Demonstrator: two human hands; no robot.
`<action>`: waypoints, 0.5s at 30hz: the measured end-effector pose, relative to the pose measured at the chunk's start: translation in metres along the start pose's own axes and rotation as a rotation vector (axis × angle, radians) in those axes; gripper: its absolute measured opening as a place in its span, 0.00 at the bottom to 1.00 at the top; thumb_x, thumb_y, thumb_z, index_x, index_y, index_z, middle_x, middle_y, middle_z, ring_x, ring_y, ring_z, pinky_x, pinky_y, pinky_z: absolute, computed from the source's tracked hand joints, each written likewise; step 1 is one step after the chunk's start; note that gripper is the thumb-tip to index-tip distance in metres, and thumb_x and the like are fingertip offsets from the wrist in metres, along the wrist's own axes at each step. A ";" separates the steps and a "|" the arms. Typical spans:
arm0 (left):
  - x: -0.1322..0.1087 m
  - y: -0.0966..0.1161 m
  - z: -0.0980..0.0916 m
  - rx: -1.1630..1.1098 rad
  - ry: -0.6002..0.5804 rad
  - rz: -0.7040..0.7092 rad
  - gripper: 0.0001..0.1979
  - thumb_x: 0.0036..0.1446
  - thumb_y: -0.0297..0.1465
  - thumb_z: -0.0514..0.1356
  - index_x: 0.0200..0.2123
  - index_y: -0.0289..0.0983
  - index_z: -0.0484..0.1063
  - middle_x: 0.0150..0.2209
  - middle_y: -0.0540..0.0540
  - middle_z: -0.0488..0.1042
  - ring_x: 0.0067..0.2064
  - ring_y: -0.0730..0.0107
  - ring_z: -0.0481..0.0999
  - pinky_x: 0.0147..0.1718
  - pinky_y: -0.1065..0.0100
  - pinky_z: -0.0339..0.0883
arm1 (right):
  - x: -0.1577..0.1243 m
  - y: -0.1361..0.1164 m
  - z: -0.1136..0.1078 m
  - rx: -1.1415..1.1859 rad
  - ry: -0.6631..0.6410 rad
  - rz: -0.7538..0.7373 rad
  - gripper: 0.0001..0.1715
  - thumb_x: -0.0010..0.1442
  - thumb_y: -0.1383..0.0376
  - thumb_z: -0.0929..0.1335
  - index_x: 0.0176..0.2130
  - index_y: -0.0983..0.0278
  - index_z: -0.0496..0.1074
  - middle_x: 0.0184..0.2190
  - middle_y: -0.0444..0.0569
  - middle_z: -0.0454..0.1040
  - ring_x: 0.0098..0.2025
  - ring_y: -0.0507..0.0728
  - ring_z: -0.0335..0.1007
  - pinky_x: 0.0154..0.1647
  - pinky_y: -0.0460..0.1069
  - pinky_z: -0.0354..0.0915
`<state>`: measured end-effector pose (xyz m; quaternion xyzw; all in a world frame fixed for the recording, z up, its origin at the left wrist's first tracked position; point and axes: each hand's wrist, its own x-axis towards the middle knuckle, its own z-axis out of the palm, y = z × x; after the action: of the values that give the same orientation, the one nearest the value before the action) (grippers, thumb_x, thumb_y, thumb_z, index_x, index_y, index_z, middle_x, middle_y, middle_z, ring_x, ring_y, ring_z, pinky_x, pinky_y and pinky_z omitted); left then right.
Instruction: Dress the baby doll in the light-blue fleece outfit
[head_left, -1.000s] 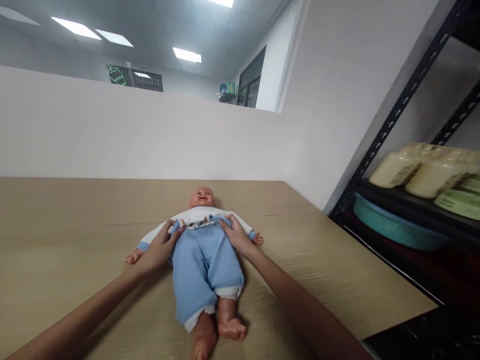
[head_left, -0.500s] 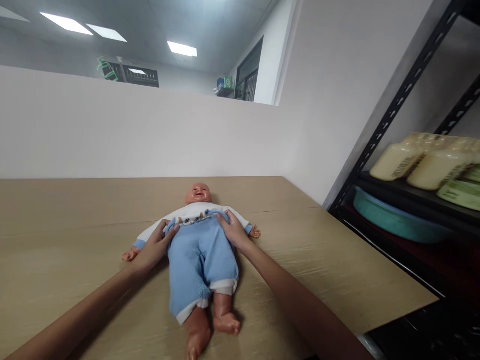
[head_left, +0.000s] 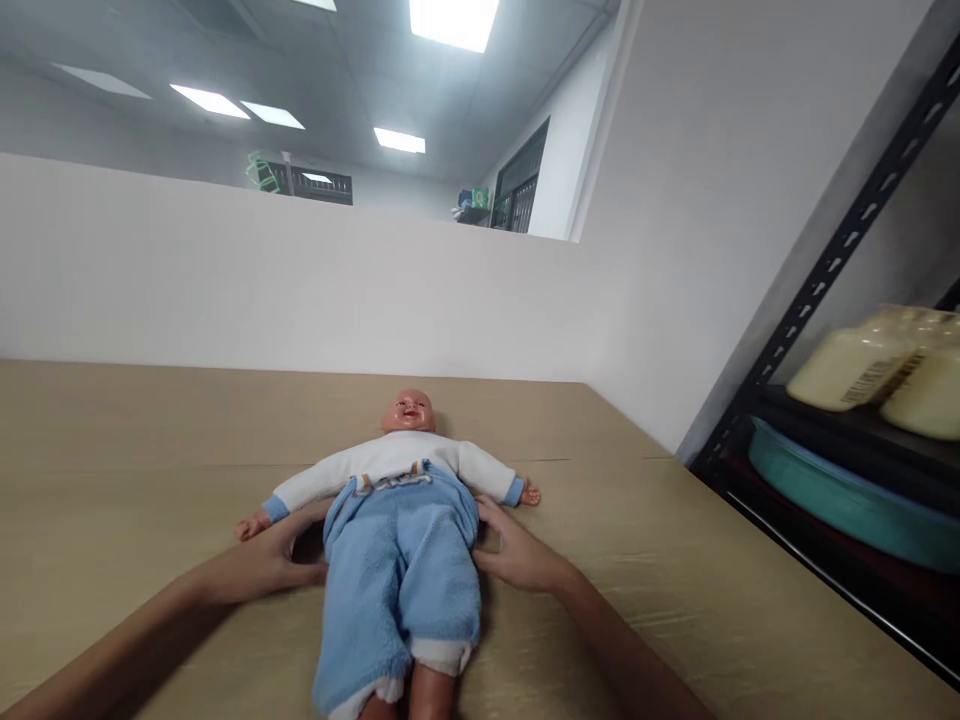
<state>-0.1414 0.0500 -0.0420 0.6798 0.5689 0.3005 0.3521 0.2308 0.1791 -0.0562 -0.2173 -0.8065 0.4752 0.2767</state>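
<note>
A baby doll (head_left: 409,412) lies on its back on the wooden table, head toward the wall. It wears a white long-sleeved top (head_left: 397,455) with blue cuffs and fuzzy blue pants (head_left: 401,560) with white leg hems. The pants' decorated front edge is bunched across the waist. On the left, my left hand (head_left: 262,560) grips the side of the pants at the hip, thumb and fingers apart, their tips hidden behind the cloth. My right hand (head_left: 517,550) grips the opposite hip in the same way. The doll's feet fall outside the view.
The wooden tabletop (head_left: 150,420) meets a low white wall (head_left: 300,290) at the back. To the right stands a black metal rack (head_left: 817,270) holding cream-coloured bottles (head_left: 855,370) and, lower down, a teal basin (head_left: 847,490).
Both hands have let go of the front waist edge and moved down and outward to the doll's hips. The doll sits lower in view, and the camera has tilted up.
</note>
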 end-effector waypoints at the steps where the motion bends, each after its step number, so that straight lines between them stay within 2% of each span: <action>1: 0.000 0.001 0.003 -0.051 0.003 -0.010 0.42 0.53 0.52 0.72 0.68 0.44 0.71 0.72 0.41 0.69 0.75 0.38 0.60 0.75 0.46 0.53 | 0.001 0.001 0.005 0.042 0.012 0.001 0.34 0.54 0.59 0.78 0.60 0.53 0.78 0.65 0.52 0.74 0.73 0.69 0.60 0.77 0.59 0.51; 3: 0.001 0.008 0.011 -0.191 0.041 -0.042 0.37 0.54 0.50 0.71 0.65 0.45 0.73 0.68 0.42 0.75 0.74 0.39 0.63 0.74 0.46 0.55 | 0.005 0.003 0.016 0.217 0.088 0.051 0.30 0.56 0.57 0.77 0.58 0.53 0.78 0.62 0.51 0.77 0.71 0.69 0.65 0.76 0.61 0.54; 5: 0.000 0.020 0.023 -0.395 0.124 -0.082 0.30 0.54 0.44 0.70 0.59 0.45 0.77 0.61 0.42 0.81 0.71 0.40 0.67 0.72 0.46 0.59 | 0.010 0.004 0.027 0.442 0.240 0.149 0.29 0.58 0.51 0.74 0.57 0.55 0.78 0.60 0.52 0.79 0.66 0.68 0.70 0.74 0.64 0.57; 8: 0.002 0.040 0.042 -0.844 0.257 -0.146 0.17 0.50 0.35 0.69 0.45 0.42 0.80 0.43 0.44 0.85 0.60 0.43 0.79 0.64 0.49 0.70 | 0.015 0.005 0.039 0.668 0.434 0.275 0.30 0.56 0.44 0.74 0.52 0.58 0.80 0.54 0.55 0.83 0.60 0.69 0.76 0.69 0.66 0.65; 11: 0.006 0.053 0.058 -1.183 0.225 -0.254 0.09 0.43 0.28 0.69 0.31 0.42 0.75 0.29 0.49 0.80 0.46 0.48 0.85 0.52 0.55 0.79 | 0.016 0.004 0.046 0.738 0.436 0.339 0.29 0.54 0.44 0.76 0.49 0.59 0.81 0.49 0.55 0.85 0.55 0.70 0.79 0.60 0.64 0.73; 13: 0.008 0.057 0.064 -1.243 0.167 -0.291 0.08 0.43 0.28 0.69 0.28 0.42 0.73 0.28 0.49 0.79 0.44 0.49 0.85 0.47 0.58 0.81 | 0.015 0.003 0.051 0.736 0.392 0.367 0.30 0.57 0.43 0.75 0.51 0.58 0.82 0.46 0.57 0.86 0.51 0.71 0.81 0.52 0.62 0.76; 15: 0.010 0.059 0.066 -1.220 0.116 -0.275 0.08 0.46 0.30 0.70 0.30 0.40 0.75 0.32 0.47 0.82 0.46 0.47 0.85 0.46 0.58 0.81 | 0.014 0.002 0.056 0.636 0.393 0.338 0.33 0.60 0.40 0.72 0.54 0.57 0.81 0.44 0.59 0.86 0.47 0.71 0.83 0.45 0.61 0.78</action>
<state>-0.0532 0.0444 -0.0318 0.2595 0.3955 0.5595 0.6806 0.1833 0.1522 -0.0766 -0.3369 -0.5041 0.6890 0.3971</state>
